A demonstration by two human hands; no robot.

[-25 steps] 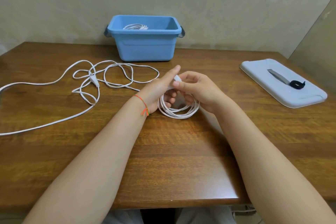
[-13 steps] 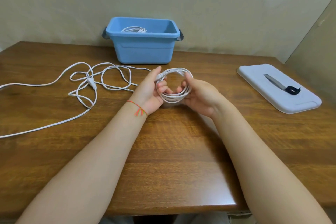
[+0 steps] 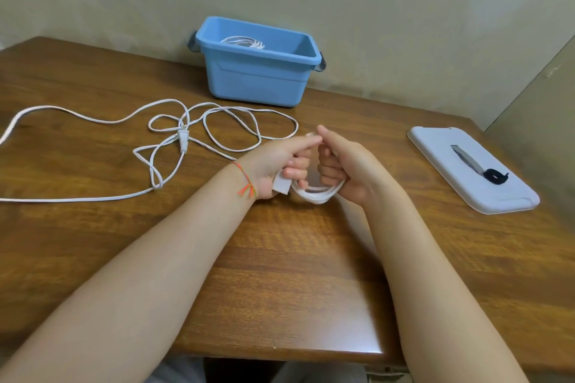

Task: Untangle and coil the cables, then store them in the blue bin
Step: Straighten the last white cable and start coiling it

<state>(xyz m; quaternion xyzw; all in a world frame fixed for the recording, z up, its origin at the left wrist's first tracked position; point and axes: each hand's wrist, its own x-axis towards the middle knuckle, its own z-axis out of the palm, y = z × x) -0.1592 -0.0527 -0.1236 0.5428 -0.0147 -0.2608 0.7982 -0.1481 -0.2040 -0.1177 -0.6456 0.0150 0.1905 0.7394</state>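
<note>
while both hands meet over the middle of the wooden surface (image 3: 280,258), they share one coiled white cable (image 3: 317,194). the left hand (image 3: 277,165) has its fingers curled round the left side of the coil, thumb stretched forward along the top, and a white rectangular plug block (image 3: 281,185) pokes out under its palm near the wrist. an orange thread bracelet (image 3: 245,186) sits on that wrist. the right hand (image 3: 345,165) is closed too, its fingers wrapped round the right side of the coil, thumb tip up and touching the left thumb tip, where a small bit of white cable shows. the lower arc of the coil hangs between the two hands, a little blurred, just above the wood; whether it touches the wood i cannot tell.

to the left, a second white cable (image 3: 217,134) lies loose in overlapping loops on the surface, with a connector (image 3: 183,140) near its middle and long runs trailing off the left edge. the blue bin (image 3: 258,78) stands at the back against the wall, well apart from the hands, with another coiled white cable inside (image 3: 242,41). on the right lies the pale lid (image 3: 451,183), flat, with a grey strap with a dark end (image 3: 479,165) on top.
</note>
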